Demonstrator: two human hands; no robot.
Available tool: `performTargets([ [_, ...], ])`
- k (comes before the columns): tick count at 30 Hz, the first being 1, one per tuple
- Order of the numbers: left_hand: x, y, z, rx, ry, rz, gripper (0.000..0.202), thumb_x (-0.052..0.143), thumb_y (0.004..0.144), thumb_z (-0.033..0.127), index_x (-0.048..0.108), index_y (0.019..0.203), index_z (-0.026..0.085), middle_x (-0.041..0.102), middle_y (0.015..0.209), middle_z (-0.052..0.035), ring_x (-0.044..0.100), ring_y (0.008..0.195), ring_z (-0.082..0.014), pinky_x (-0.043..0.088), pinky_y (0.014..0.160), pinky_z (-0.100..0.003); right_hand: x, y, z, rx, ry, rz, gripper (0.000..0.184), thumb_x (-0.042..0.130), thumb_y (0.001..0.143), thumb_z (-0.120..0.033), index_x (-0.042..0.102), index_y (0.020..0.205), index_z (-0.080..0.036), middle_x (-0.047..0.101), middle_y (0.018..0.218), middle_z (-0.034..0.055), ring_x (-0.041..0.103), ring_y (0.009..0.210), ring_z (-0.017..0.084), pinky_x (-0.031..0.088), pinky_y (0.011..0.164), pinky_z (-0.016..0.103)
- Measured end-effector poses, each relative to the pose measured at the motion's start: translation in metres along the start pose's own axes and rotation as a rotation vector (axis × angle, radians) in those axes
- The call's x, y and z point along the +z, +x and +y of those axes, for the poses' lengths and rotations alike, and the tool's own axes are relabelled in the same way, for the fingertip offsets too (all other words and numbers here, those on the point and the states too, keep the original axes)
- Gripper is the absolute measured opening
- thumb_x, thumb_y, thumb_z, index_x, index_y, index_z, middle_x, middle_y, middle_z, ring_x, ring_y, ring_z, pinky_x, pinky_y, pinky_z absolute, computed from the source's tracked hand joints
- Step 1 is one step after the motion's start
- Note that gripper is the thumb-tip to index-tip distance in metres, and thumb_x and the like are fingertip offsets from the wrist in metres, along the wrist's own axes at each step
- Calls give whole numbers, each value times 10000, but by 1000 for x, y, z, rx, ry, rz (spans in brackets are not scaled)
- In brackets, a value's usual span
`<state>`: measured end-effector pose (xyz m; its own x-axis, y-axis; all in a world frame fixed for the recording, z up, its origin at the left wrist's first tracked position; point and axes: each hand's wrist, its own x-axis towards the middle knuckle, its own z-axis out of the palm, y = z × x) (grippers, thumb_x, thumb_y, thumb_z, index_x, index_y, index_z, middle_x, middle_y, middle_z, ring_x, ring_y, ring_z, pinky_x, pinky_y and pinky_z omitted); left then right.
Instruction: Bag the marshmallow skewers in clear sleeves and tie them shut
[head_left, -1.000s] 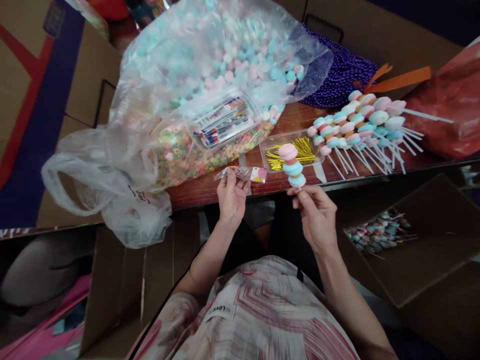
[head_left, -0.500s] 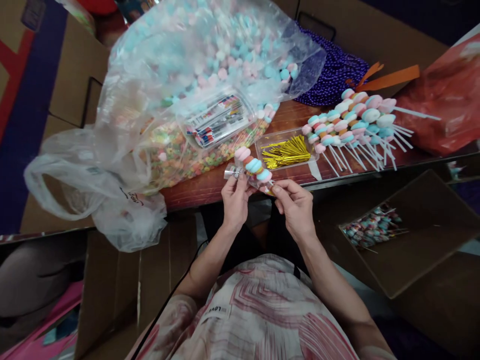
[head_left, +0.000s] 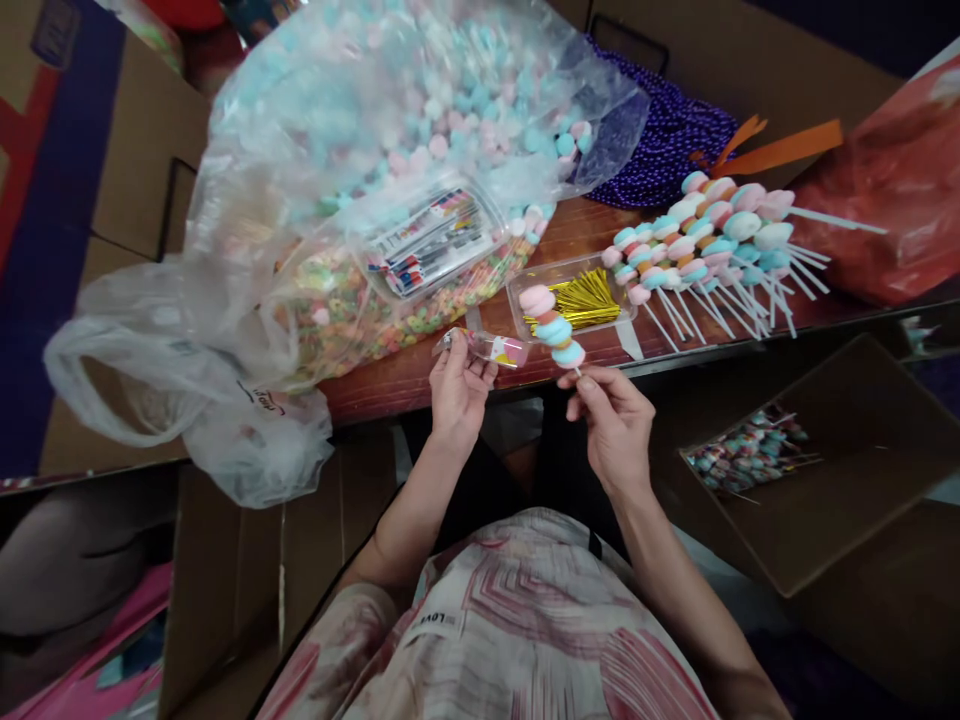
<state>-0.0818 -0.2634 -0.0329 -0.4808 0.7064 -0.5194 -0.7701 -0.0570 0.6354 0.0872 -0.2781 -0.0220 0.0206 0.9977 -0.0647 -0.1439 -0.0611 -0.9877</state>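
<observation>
Pinched in my right hand (head_left: 611, 410) is the stick of a marshmallow skewer (head_left: 553, 330), pink and blue pieces with orange ones between, tilted up to the left. My left hand (head_left: 459, 392) is closed on a small clear printed plastic bag (head_left: 495, 348), apart from the skewer. Just behind the skewer, gold twist ties (head_left: 589, 297) lie in a clear plastic tray (head_left: 621, 318). To the right, a pile of marshmallow skewers (head_left: 701, 240) rests on the table with its white sticks toward me.
A big clear bag of marshmallows (head_left: 420, 110) fills the back left, a box of printed wrappers (head_left: 435, 240) on it. Purple beads (head_left: 660, 140) and a red bag (head_left: 885, 210) stand behind. Below the table edge at right, a cardboard box (head_left: 817, 500) holds wrapped skewers (head_left: 750, 450).
The skewer and the printed bag were together between my hands; now they are apart. My right hand has moved right with the skewer, my left slightly left with the bag.
</observation>
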Motion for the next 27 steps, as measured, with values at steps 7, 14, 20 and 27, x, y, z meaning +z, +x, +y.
performTargets([
  [7,0,7,0,-38,14,47,263,815,789,384,632,808,195,683,757,23,672,703,-81,488,745,-223,-37,-19,11,-160,-288,64,103,672,912,-304,735,888,-227,662,774,-4,526,589,118,435,557,274],
  [14,4,3,1,-22,36,11,307,842,747,407,631,802,191,699,770,11,675,693,-97,482,683,-224,-45,-19,3,-380,-567,-18,108,627,939,-226,727,900,-235,689,809,15,633,734,166,504,694,318],
  [20,5,3,3,156,147,-45,337,858,718,435,630,768,192,657,676,43,627,567,-78,471,576,-200,-46,-16,-2,-520,-653,-90,122,639,923,-173,743,925,-237,709,856,36,667,765,171,525,717,318],
  [27,-2,6,-4,319,210,-42,445,857,655,545,638,806,188,650,690,53,629,555,-67,502,532,-165,-33,-20,7,-387,-564,-16,100,651,917,-185,741,891,-218,696,818,19,640,740,152,492,673,291],
])
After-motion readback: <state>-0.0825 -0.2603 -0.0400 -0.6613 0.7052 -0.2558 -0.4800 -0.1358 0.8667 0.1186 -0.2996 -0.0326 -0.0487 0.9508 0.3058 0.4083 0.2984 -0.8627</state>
